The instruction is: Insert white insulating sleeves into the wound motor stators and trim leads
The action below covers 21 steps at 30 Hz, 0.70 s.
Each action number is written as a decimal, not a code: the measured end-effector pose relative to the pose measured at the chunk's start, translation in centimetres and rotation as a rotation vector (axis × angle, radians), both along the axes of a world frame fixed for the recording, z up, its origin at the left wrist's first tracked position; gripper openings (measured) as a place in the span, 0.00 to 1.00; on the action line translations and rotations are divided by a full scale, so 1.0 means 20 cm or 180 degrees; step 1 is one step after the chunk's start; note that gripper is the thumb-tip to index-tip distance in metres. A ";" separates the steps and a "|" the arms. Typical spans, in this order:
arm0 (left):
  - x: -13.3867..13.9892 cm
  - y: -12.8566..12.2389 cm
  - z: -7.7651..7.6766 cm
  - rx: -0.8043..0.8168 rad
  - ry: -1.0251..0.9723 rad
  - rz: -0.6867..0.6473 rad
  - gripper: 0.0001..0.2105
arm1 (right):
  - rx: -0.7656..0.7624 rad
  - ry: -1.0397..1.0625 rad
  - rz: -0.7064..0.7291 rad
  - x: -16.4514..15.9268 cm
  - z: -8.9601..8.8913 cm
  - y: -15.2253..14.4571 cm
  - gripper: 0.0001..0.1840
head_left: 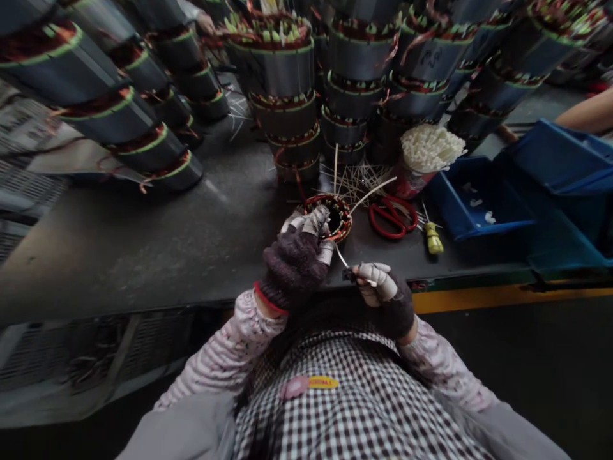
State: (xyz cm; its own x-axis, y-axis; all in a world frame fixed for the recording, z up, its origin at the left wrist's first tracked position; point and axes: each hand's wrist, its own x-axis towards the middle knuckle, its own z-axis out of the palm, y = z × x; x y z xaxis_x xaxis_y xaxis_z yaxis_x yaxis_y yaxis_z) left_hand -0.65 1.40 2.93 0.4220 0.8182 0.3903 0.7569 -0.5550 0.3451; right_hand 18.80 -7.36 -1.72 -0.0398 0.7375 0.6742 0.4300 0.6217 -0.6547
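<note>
Near stacked cylinders [272, 71] and scissors [401, 222], left grip [299, 255] clasps wound ring [343, 234]; right grip [387, 295] pinches white strip [341, 257].

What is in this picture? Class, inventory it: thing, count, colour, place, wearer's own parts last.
wire-filled cylinders: many, grey with green rims, stacked at back and left
bench: one, dark, middle
wound ring: one, coppery, centre
loose strips: many, pale, behind the ring
tub: one, reddish, right of the strips
bundle: one, white, in the tub
scissors: one, red handles, right of the ring
tool: one, yellow handle, beside the scissors
bins: at least two, blue, right
bits: several, white, inside a bin
band: one, yellow, below the bench
another person's arm: one, bare, right edge
apron: one, checked, on the wearer
left hand: one, dark glove, holding the ring
right hand: one, dark glove, holding a pale strip
</note>
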 end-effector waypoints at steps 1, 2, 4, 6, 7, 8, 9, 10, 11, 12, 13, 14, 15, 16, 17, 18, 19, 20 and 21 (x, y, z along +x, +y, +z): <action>-0.01 -0.01 0.02 0.0058 0.0022 -0.0004 0.24 | -0.0002 -0.0008 0.0029 0.00 0.00 0.00 0.30; -0.02 -0.01 0.03 0.0139 0.0045 -0.0002 0.23 | 0.0021 0.0000 0.0024 0.00 0.01 0.00 0.30; -0.03 -0.02 0.07 0.0188 0.0115 -0.0012 0.22 | 0.0112 0.0031 -0.0081 0.00 0.04 -0.01 0.30; -0.02 -0.01 0.10 0.0079 0.0274 -0.0026 0.21 | 0.0202 0.0045 -0.0232 0.00 0.08 -0.02 0.28; -0.01 0.00 0.11 -0.0008 0.0356 -0.0002 0.21 | 0.0213 0.0024 -0.0275 0.00 0.09 -0.02 0.27; -0.01 0.01 0.12 -0.0075 0.0407 0.0045 0.21 | 0.0201 -0.0005 -0.0287 -0.01 0.10 -0.02 0.26; 0.00 0.02 0.12 -0.0115 0.0428 0.0090 0.21 | 0.0162 -0.0024 -0.0295 -0.01 0.10 -0.01 0.23; 0.01 0.03 0.12 -0.0132 0.0422 0.0128 0.21 | 0.0116 -0.0051 -0.0298 -0.02 0.09 0.01 0.21; 0.01 0.04 0.11 -0.0136 0.0396 0.0158 0.21 | 0.0028 -0.0040 -0.0269 -0.03 0.08 0.03 0.18; 0.01 0.05 0.10 -0.0130 0.0359 0.0173 0.21 | -0.0074 0.0006 -0.0217 -0.04 0.07 0.05 0.16; 0.01 0.06 0.09 -0.0118 0.0310 0.0190 0.21 | -0.0165 0.0074 -0.0167 -0.05 0.06 0.07 0.15; 0.01 0.07 0.08 -0.0105 0.0253 0.0223 0.20 | -0.0307 0.0184 -0.0114 -0.06 0.05 0.08 0.14; 0.01 0.07 0.07 -0.0087 0.0190 0.0259 0.20 | -0.0543 0.0344 -0.0027 -0.07 0.05 0.10 0.14; 0.01 0.07 0.06 -0.0073 0.0133 0.0283 0.20 | -0.0857 0.0538 0.0069 -0.07 0.04 0.10 0.14; 0.01 0.06 0.05 -0.0064 0.0093 0.0311 0.21 | -0.1194 0.0722 0.0159 -0.08 0.04 0.11 0.14; 0.02 0.05 0.05 -0.0057 0.0080 0.0359 0.21 | -0.1501 0.0858 0.0241 -0.08 0.04 0.12 0.16; 0.03 0.05 0.04 -0.0052 0.0098 0.0426 0.22 | -0.1797 0.0997 0.0320 -0.09 0.04 0.13 0.17; 0.04 0.04 0.04 -0.0054 0.0138 0.0490 0.23 | -0.2004 0.1129 0.0334 -0.09 0.04 0.14 0.19; 0.05 0.03 0.04 -0.0061 0.0179 0.0541 0.23 | -0.2080 0.1223 0.0283 -0.09 0.04 0.15 0.19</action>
